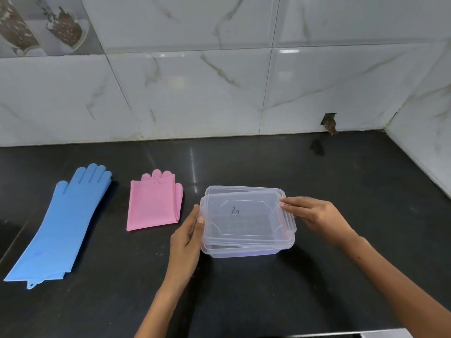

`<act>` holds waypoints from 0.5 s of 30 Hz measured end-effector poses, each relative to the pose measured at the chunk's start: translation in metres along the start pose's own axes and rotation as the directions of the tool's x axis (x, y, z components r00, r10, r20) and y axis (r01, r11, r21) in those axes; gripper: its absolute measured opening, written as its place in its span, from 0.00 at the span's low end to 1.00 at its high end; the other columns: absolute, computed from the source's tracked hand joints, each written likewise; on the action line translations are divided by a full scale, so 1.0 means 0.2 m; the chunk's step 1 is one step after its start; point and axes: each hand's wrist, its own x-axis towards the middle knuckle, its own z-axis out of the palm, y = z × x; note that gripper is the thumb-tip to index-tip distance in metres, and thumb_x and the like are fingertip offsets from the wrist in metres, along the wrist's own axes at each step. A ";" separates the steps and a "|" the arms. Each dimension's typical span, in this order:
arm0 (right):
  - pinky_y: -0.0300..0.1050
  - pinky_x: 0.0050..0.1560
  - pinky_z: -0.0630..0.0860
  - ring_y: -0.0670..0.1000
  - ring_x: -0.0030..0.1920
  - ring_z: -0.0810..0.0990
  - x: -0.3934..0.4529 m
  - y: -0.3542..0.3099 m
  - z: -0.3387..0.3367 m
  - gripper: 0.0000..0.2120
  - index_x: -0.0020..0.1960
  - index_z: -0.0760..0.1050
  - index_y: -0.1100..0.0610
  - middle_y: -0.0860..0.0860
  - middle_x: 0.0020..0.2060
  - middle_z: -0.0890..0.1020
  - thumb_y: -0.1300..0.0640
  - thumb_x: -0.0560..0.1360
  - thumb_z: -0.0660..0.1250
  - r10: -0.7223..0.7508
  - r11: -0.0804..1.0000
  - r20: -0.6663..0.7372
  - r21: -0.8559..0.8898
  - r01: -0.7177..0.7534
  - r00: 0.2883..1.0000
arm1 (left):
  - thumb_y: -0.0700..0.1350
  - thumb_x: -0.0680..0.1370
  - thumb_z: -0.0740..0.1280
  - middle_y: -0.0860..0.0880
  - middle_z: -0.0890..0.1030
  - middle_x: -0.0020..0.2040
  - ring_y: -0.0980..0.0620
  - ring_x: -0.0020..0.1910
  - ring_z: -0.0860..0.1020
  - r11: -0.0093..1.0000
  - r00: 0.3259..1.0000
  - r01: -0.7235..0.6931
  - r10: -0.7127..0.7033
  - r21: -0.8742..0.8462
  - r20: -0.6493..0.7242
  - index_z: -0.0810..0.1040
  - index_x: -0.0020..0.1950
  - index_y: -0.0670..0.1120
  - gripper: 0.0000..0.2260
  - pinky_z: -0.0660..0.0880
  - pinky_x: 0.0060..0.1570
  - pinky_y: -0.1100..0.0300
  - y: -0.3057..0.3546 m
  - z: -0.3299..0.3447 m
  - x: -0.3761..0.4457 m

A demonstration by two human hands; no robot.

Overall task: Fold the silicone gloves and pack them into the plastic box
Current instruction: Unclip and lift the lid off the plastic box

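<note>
Black counter [244,301], blue glove [61,223] fingers toward wall

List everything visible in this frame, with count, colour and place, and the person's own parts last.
blue silicone gloves: looks like two stacked, blue, flat and unfolded at counter's left.
pink silicone gloves: folded stack, pink, left of the box.
plastic box: one, clear, centre of counter.
lid: one, clear, sitting askew on the box.
counter: one, black, polished.
tiled wall: white marbled, behind the counter.
left hand: grip on the lid's left edge.
right hand: grip on the lid's right edge.
</note>
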 end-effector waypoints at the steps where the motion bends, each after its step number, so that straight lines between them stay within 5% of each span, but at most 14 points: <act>1: 0.50 0.48 0.82 0.54 0.53 0.83 -0.01 0.00 0.00 0.25 0.58 0.80 0.58 0.54 0.56 0.82 0.70 0.63 0.77 -0.013 1.000 0.011 0.000 0.013 1.000 | 0.60 0.74 0.60 0.66 0.67 0.67 0.70 0.62 0.67 1.000 1.000 0.008 -0.008 -0.009 -0.001 0.66 0.72 0.55 0.27 0.67 0.49 0.81 0.01 0.01 0.00; 5: 0.50 0.52 0.81 0.54 0.55 0.82 -0.01 -0.01 -0.03 0.29 0.61 0.78 0.58 0.54 0.58 0.81 0.70 0.62 0.78 -0.012 1.000 0.022 -0.010 0.012 1.000 | 0.61 0.74 0.59 0.72 0.72 0.61 0.72 0.60 0.71 0.997 1.000 0.025 -0.025 -0.078 -0.005 0.69 0.69 0.60 0.24 0.68 0.54 0.75 0.05 0.01 0.00; 8: 0.46 0.58 0.78 0.52 0.58 0.80 0.01 0.01 -0.05 0.25 0.61 0.77 0.59 0.54 0.59 0.80 0.69 0.65 0.75 0.028 0.998 -0.054 0.059 -0.025 0.998 | 0.60 0.77 0.56 0.72 0.78 0.53 0.74 0.54 0.75 0.991 0.999 0.029 -0.032 -0.127 -0.027 0.75 0.57 0.69 0.12 0.72 0.49 0.76 0.11 0.00 0.02; 11: 0.38 0.61 0.74 0.46 0.59 0.79 0.11 0.04 -0.08 0.17 0.60 0.78 0.61 0.52 0.58 0.80 0.69 0.71 0.69 0.157 0.962 -0.216 0.255 -0.100 0.964 | 0.66 0.74 0.51 0.66 0.75 0.62 0.67 0.61 0.71 0.988 0.997 0.043 -0.052 -0.147 -0.059 0.74 0.61 0.66 0.21 0.62 0.59 0.67 0.15 -0.01 0.10; 15: 0.29 0.53 0.76 0.43 0.50 0.82 0.32 0.08 -0.05 0.12 0.54 0.80 0.62 0.48 0.50 0.82 0.68 0.71 0.70 0.386 0.884 -0.336 0.400 -0.241 0.859 | 0.68 0.74 0.48 0.58 0.73 0.68 0.64 0.66 0.68 0.987 0.993 0.031 -0.049 -0.157 -0.108 0.73 0.66 0.56 0.29 0.60 0.63 0.69 0.20 -0.02 0.34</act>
